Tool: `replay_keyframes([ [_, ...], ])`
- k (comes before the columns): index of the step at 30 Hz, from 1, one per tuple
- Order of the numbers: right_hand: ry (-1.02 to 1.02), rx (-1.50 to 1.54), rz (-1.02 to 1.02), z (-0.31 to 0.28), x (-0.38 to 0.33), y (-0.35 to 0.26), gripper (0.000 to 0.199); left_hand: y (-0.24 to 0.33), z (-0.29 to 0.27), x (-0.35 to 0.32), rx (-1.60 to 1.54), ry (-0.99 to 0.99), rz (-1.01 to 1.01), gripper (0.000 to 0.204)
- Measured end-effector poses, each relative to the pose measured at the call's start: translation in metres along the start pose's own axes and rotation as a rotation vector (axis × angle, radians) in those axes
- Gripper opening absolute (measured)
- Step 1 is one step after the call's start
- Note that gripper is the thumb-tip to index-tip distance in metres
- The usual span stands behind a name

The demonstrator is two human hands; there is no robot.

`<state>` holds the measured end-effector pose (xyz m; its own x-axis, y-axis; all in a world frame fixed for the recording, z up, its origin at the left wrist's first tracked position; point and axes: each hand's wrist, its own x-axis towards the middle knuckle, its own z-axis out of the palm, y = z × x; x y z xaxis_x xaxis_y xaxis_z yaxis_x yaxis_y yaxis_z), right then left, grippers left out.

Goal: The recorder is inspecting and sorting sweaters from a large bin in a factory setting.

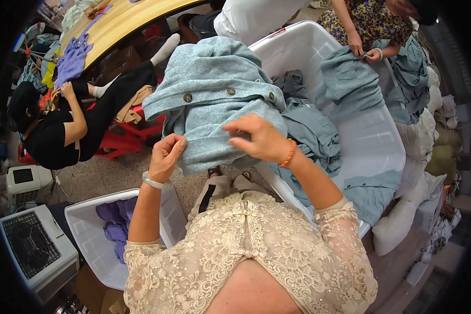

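A pale blue-green knit cardigan is held up in front of me, bunched and partly folded, with a row of dark buttons across its middle. My left hand pinches its lower left edge between thumb and fingers. Over the lower right part of the cloth is my right hand, its thumb and fingers apart. Whether those fingertips touch the knit I cannot tell. A bracelet circles each wrist.
A large white bin with blue-green garments stands to my right; a co-worker's hands hold another garment there. Lower left, a smaller white bin contains purple garments. At left, a seated person handles purple cloth near a yellow table.
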<state>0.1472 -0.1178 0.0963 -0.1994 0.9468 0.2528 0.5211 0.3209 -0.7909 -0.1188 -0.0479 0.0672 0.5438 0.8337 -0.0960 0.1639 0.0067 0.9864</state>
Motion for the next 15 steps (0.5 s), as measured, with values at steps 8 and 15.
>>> replay_keyframes([
  [8,-0.079,-0.041,0.132,-0.032,-0.037,0.005,0.013,0.034,-0.021,0.007,0.118,0.148,0.179,0.020],
  [15,0.165,0.113,0.255,0.013,-0.069,0.006,0.032,0.011,-0.029,-0.013,-0.179,0.030,-0.031,0.018],
])
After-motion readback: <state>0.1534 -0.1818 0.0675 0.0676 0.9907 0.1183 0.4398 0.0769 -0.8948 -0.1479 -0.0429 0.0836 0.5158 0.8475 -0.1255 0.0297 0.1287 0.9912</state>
